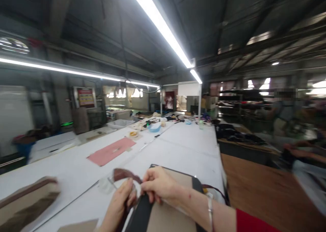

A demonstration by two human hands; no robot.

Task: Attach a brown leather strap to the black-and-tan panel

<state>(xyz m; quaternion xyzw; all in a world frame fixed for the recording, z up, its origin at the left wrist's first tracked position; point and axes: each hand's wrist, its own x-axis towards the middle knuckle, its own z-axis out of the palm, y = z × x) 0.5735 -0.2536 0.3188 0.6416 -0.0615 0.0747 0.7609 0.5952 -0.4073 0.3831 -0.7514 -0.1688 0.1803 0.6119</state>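
Observation:
A beige panel with a black border (163, 218) lies at the front of the white table, below my hands. My right hand (159, 184) reaches across the panel from the right, its thumb and fingers pinched on a dark brown strip (124, 173) at the panel's left edge. The strip curls up loosely behind both hands and is blurred. My left hand (123, 196) is closed just left of the panel's edge, with part of the same strip seemingly in its fingers. Its grip is partly hidden and smeared by motion.
On the white table (188, 137) lie a pink sheet (112, 151), a roll of yellow tape (133, 134) and a blue tray (154, 127). Folded brown and beige pieces (28, 205) are at left. A brown board (265, 188) and a blurred person (284, 113) are on the right.

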